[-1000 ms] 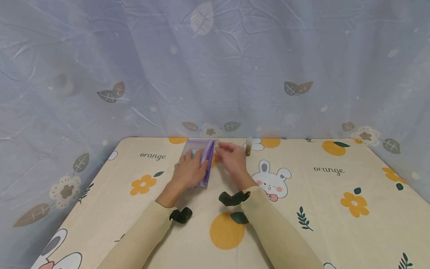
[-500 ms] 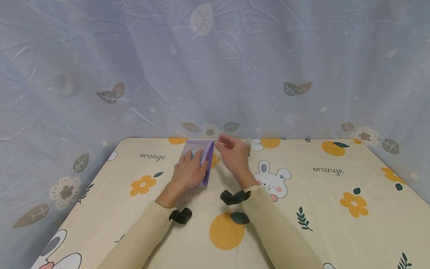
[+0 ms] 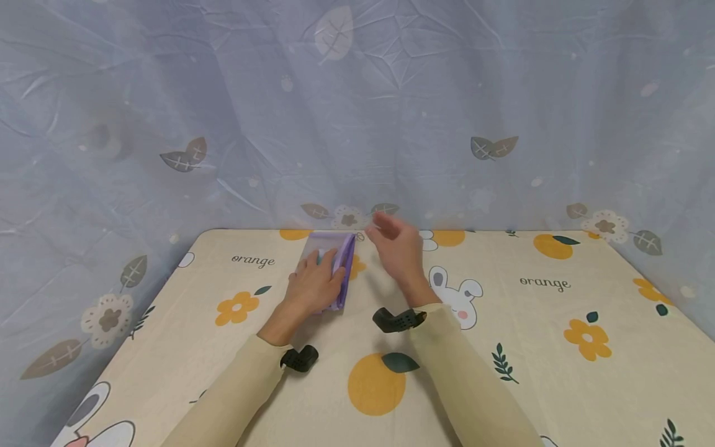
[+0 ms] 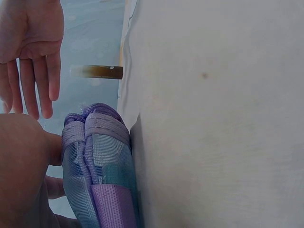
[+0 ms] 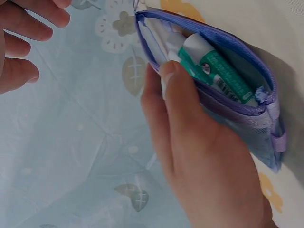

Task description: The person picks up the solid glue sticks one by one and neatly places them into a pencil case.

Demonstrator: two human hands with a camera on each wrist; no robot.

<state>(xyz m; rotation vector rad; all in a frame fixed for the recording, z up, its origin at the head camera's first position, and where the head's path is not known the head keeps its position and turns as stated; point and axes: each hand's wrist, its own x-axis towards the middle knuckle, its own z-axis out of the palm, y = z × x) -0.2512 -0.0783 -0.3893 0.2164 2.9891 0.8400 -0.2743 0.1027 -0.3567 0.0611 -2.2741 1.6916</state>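
Observation:
A purple-edged mesh zip pouch (image 3: 347, 273) lies near the back of the table. My left hand (image 3: 315, 282) holds it, fingers spread over its mesh side and thumb at the rim of the mouth. In the right wrist view the zip of the pouch (image 5: 223, 102) stands undone. Green-and-white tubes (image 5: 223, 71), resembling glue sticks, lie inside. My right hand (image 3: 398, 248) is raised to the right of the pouch, apart from it, with nothing visible in its fingers. A small zip-pull ring (image 3: 360, 236) sits at the pouch's far corner.
A small cylinder (image 4: 102, 71), brown at one end and clear at the other, stands behind the pouch in the left wrist view; my right hand hides it from the head camera. A patterned cloth (image 3: 503, 316) covers the table, and a grey-blue curtain (image 3: 436, 124) hangs behind.
My right hand has left the zip-pull end of the pouch and moved up and to the right, covering the small cylinder. The left hand and pouch stay in place.

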